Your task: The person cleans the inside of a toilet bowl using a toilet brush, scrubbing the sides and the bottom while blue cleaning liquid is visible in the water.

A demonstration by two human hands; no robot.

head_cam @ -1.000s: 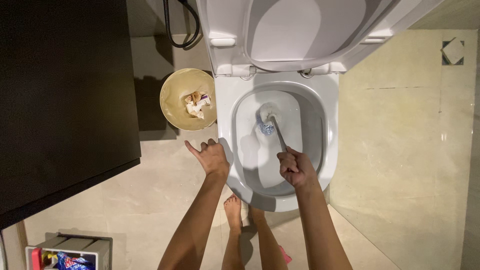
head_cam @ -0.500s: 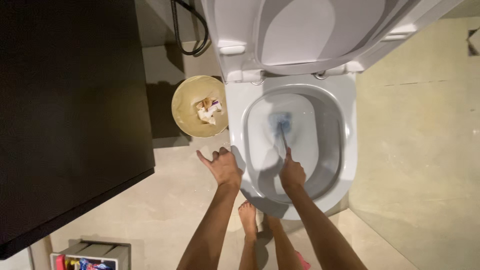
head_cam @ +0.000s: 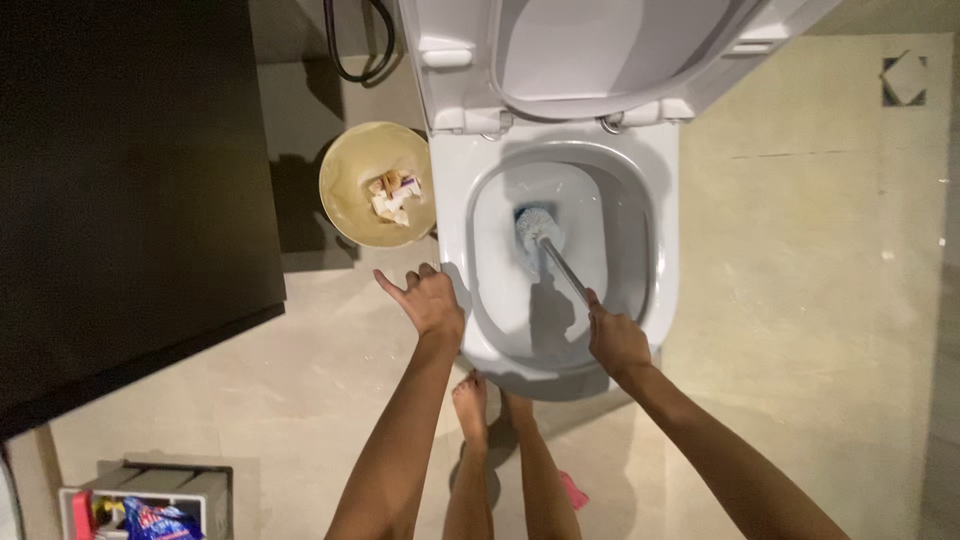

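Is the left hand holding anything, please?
No, the left hand is empty, hovering beside the toilet bowl rim with its fingers loosely spread.

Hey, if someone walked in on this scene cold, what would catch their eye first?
Most likely the white toilet at top centre, lid up, with the right hand holding a toilet brush down in the bowl. Next, the left hand held open in the air beside the rim, and the round yellow bin with crumpled paper just left of the toilet.

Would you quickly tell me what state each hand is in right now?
Left hand: open, empty, beside the white toilet bowl rim.
Right hand: closed around the grey-handled toilet brush.
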